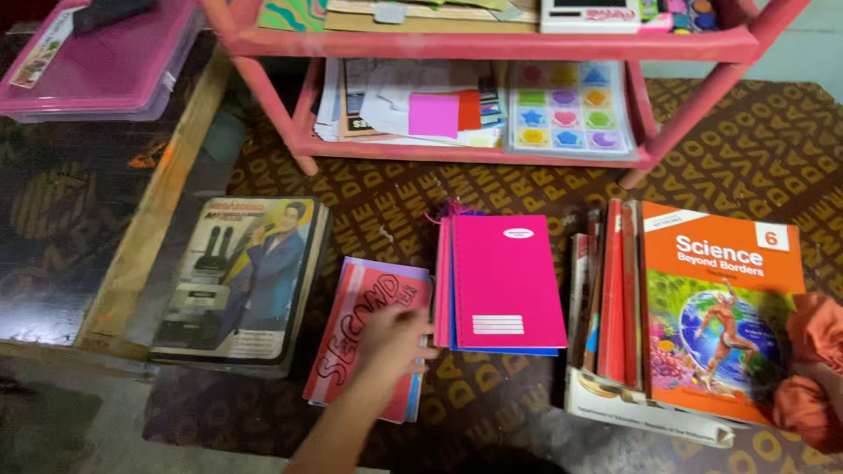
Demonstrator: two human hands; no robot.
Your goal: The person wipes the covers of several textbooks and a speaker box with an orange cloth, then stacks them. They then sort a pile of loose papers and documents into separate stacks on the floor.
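Observation:
My left hand [395, 341] reaches in from the bottom edge and lies flat, fingers apart, on the right part of a red and pink notebook [356, 326] lying on the floor. Its fingertips come close to the left edge of a small stack of notebooks with a bright pink cover [507, 279] on top. The hand is motion-blurred and nothing is gripped in it. My right hand is out of view.
An orange textbook [722, 303] lies on a pile of thin red books [615, 298] at the right, with orange cloth [812, 369] on its corner. A magazine stack [241, 281] lies left. Behind stands a pink shelf [479, 154] with papers and a shape tray [566, 110]; a pink bin [105, 66] is far left.

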